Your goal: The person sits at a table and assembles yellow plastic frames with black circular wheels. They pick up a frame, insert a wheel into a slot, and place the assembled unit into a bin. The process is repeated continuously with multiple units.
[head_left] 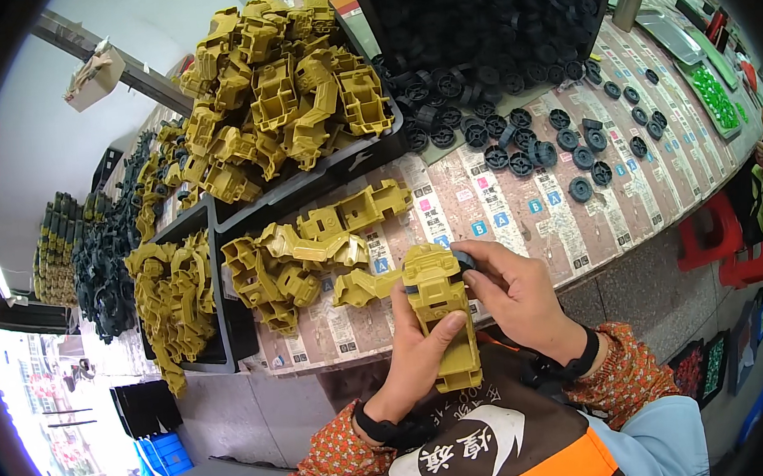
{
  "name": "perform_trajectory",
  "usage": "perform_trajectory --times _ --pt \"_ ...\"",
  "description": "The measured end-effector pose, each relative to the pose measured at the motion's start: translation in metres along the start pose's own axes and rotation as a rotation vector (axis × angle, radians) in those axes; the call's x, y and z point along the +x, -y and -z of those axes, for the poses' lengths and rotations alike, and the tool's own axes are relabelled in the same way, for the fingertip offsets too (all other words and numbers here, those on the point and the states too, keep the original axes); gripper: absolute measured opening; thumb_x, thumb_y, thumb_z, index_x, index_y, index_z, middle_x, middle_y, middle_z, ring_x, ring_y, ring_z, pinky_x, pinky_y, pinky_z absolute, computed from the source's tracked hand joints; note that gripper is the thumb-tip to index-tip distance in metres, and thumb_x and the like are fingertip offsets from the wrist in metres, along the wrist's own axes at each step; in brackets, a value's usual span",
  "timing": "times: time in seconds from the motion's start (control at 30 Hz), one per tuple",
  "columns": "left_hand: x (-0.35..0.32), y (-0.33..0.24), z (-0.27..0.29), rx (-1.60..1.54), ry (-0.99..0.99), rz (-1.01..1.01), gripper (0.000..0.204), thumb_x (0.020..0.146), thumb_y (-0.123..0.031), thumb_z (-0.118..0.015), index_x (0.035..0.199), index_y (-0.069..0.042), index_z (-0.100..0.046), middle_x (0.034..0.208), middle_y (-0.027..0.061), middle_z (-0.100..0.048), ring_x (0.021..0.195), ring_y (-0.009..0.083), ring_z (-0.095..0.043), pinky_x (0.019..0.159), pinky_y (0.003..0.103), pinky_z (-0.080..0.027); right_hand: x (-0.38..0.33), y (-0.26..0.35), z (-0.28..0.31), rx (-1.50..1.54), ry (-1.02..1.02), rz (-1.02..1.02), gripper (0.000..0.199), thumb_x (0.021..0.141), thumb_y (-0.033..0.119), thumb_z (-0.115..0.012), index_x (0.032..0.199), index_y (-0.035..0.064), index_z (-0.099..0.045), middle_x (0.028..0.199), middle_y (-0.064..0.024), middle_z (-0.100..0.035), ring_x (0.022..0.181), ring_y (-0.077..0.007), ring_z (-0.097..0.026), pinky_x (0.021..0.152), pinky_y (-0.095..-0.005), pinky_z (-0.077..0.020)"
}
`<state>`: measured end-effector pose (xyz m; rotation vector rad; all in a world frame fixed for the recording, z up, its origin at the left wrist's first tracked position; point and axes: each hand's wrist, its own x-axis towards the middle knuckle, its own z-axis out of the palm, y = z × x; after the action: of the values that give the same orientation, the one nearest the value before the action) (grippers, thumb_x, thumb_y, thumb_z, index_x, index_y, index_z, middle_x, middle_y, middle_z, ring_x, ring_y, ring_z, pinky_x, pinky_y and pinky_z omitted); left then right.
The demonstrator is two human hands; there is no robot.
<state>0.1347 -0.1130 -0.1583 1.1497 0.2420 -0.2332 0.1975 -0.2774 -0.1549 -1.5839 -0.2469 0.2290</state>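
Both hands meet in front of the chest at the near edge of the desk (607, 233), forearms rising from below with the elbows apart and the wrists turned inward. The left hand (418, 357) grips the yellow body (444, 302), its thumb laid across the upper face and its other fingers largely hidden along the left side and underneath. The body stands lengthwise away from the person, its far end over the desk and its near end above the apron (537, 444). The right hand (520, 297) comes in from the right, palm turned toward the body, index finger and thumb pinching a black wheel (463, 260) against its right side near the far end; the remaining fingers curl behind. A black band circles each wrist, just below the patterned sleeves (622, 370). Just beyond the left hand lie loose yellow parts (290, 255), next to a heaped black bin (312, 190). Farther off, to the right, loose wheels (580, 189) are scattered over the desk.
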Motion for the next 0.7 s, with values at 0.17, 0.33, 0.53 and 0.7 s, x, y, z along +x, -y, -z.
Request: perform_trajectory --times 0.17,0.33,0.53,0.7 --pt "-0.001 0.005 0.001 0.058 -0.013 -0.014 0.065 0.1 -0.007 -0.067 0.149 -0.011 -0.024 0.132 0.0089 -0.055 0.115 0.0163 -0.061 0.093 0.034 -0.058 -0.003 0.003 0.002 0.027 0.039 -0.123 0.035 0.102 -0.006 -0.055 0.137 -0.0052 -0.058 0.12 -0.0111 -0.07 0.109 -0.0124 -0.067 0.092 -0.0291 -0.0587" --pt "-0.001 0.009 -0.001 0.058 -0.01 -0.013 0.066 0.1 -0.008 -0.067 0.15 -0.009 -0.023 0.132 0.0087 -0.055 0.115 0.0151 -0.06 0.094 0.033 -0.056 -0.005 0.004 0.005 0.014 0.019 -0.139 0.036 0.102 -0.005 -0.054 0.138 -0.0056 -0.057 0.118 -0.0105 -0.07 0.106 -0.0117 -0.067 0.09 -0.0281 -0.0585" --pt "0.002 0.01 -0.002 0.186 -0.021 -0.058 0.073 0.102 -0.011 -0.067 0.154 -0.004 -0.016 0.134 0.0116 -0.055 0.12 0.0181 -0.059 0.099 0.034 -0.052 -0.016 0.002 0.002 -0.281 -0.002 0.132 0.049 0.094 -0.009 -0.054 0.143 -0.0056 -0.055 0.103 -0.0177 -0.073 0.09 -0.0173 -0.072 0.078 -0.0289 -0.0562" --pt "0.001 0.017 0.004 0.415 0.044 -0.086 0.085 0.101 -0.014 -0.068 0.157 -0.001 -0.005 0.138 0.0171 -0.055 0.125 0.0237 -0.06 0.104 0.037 -0.049 -0.028 -0.002 0.002 -0.435 -0.049 0.346 0.06 0.081 -0.01 -0.054 0.141 -0.0077 -0.056 0.084 -0.025 -0.067 0.067 -0.0335 -0.07 0.062 -0.0365 -0.0544"
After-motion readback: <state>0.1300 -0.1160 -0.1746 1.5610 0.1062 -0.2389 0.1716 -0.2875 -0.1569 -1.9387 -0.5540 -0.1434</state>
